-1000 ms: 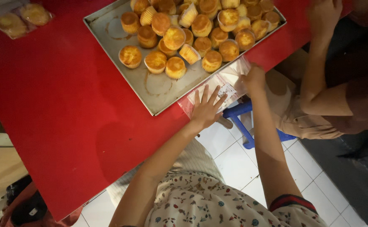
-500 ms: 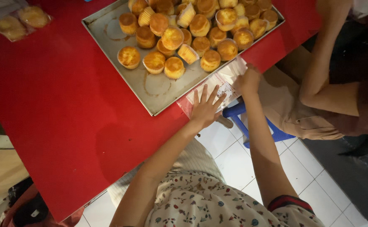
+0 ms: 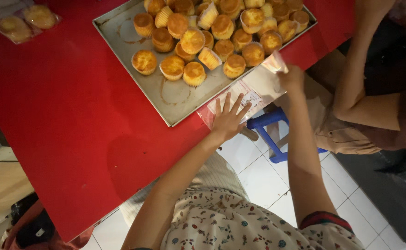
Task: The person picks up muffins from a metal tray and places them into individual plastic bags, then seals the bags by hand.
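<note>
Your left hand (image 3: pixel 228 121) lies flat, fingers spread, pinning the clear bag (image 3: pixel 251 90) at the table edge at frame centre while your right hand (image 3: pixel 290 78) pinches its corner; it's empty, muffins (image 3: pixel 193 41) all on the tray (image 3: pixel 175 99) above.

Two clear bags on the red bench

One flat clear bag (image 3: pixel 254 92) with a printed label lies at the near edge; a filled bag (image 3: pixel 26 22) sits far left.

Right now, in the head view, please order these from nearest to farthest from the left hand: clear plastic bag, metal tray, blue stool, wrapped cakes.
1. Clear plastic bag, under the left hand.
2. Metal tray, just above.
3. Blue stool, right, on the floor.
4. Wrapped cakes, far upper-left corner.
</note>
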